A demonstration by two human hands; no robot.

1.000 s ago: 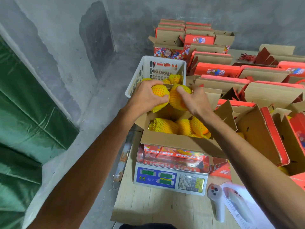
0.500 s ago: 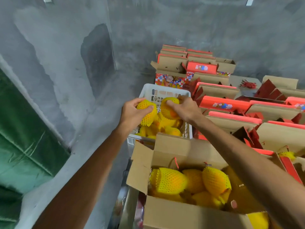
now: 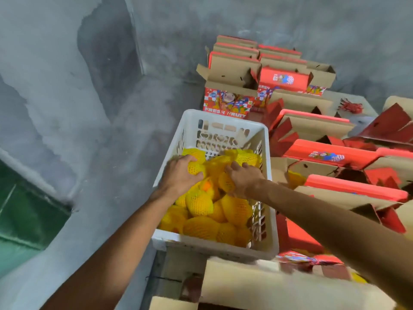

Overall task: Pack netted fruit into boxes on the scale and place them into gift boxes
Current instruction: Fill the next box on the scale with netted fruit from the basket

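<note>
Head view shows both hands deep in the white crate (image 3: 271,220); left hand (image 3: 181,175) and right hand (image 3: 243,179) each clutch a netted fruit (image 3: 195,168); lift cleanly, avoiding snagged nets.

There is a single view, from a camera worn on the person's head. It looks forward and steeply down, from close above a white crate (image 3: 271,198) that fills the middle of the frame. Both forearms enter from the bottom edge. The wide lens also takes in grey wall and floor at left and stacked red gift boxes (image 3: 330,153) beyond and right.
</note>
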